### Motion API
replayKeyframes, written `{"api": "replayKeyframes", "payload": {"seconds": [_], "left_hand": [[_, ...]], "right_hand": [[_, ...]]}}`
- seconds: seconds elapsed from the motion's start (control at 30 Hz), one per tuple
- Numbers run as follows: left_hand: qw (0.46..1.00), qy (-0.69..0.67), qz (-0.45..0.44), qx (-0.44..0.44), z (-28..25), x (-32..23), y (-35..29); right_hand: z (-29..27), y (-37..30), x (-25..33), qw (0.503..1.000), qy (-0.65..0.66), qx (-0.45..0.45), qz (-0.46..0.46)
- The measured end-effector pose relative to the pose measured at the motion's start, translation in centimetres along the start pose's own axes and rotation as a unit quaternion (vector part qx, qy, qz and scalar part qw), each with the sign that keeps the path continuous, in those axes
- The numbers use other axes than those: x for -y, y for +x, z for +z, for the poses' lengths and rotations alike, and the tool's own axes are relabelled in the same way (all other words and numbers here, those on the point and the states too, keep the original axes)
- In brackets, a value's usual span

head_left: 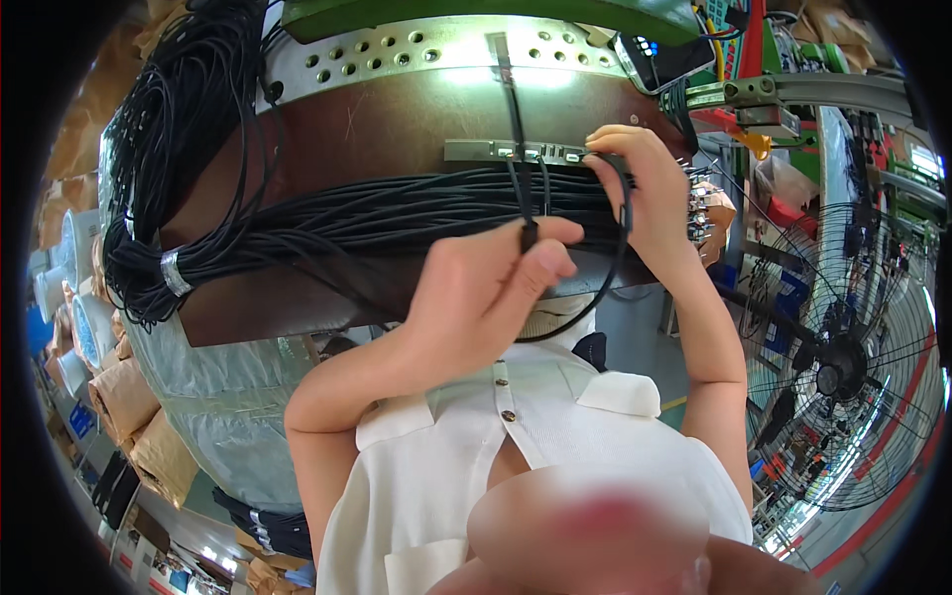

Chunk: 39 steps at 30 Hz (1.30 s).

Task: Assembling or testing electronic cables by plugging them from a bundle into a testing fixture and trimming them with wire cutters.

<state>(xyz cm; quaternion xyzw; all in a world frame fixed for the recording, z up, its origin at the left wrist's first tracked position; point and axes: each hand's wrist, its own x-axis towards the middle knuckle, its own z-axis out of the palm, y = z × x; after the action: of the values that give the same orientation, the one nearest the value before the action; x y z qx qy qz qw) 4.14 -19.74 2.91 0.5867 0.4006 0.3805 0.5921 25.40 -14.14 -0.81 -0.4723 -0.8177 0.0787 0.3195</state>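
My left hand (471, 288) is closed, thumb and forefinger pinched on the lower end of a narrow dark bar (515, 114). That bar runs up across a small metal strip fixture (471, 151) holding several small metal pieces. At the fixture's right end, my right hand (645, 188) pinches a black cable (623, 260) between thumb and fingers. From there the cable curves down in a loop toward my left hand, which hides its other end. Just below the fixture lies a thick bundle of black cables (397, 213) across the brown work surface (387, 114).
A silver tie (176, 273) binds the bundle at left, near a hanging mass of black cables (188, 109). A perforated metal plate (466, 50) sits under a green machine part (486, 15). A phone-like device (664, 61) lies far right. A caged fan (843, 362) stands at right.
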Motion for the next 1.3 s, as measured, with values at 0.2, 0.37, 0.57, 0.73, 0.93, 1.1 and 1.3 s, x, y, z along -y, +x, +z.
{"api": "replayKeyframes", "payload": {"seconds": [0.2,0.37,0.57,0.73,0.93,1.1,1.3], "left_hand": [[0.899,-0.290,-0.262,0.197,-1.9,-1.1,1.1],[0.853,-0.355,-0.301,0.236,-0.5,0.2,1.6],[0.802,-0.424,-0.344,0.241,-0.8,0.8,2.4],[0.886,-0.185,-0.295,0.307,0.1,-2.3,2.5],[0.987,0.083,-0.062,0.123,-3.9,-2.1,2.6],[0.942,0.323,0.086,-0.026,-8.6,0.5,7.3],[0.708,0.637,0.192,-0.236,-12.2,1.5,14.8]], "right_hand": [[0.4,-0.1,-0.1,0.999,-0.002,0.051,-0.018],[0.4,0.2,0.3,0.998,-0.020,0.042,-0.049],[-1.2,0.9,-1.3,0.992,-0.034,0.049,-0.113],[-0.9,1.0,-0.3,0.998,0.000,0.014,-0.069],[-1.0,-1.6,-1.9,0.998,0.027,0.054,0.023],[-1.5,-0.8,-2.0,0.994,0.034,0.105,0.023],[-1.2,-0.5,-1.5,0.996,-0.001,0.090,0.016]]}}
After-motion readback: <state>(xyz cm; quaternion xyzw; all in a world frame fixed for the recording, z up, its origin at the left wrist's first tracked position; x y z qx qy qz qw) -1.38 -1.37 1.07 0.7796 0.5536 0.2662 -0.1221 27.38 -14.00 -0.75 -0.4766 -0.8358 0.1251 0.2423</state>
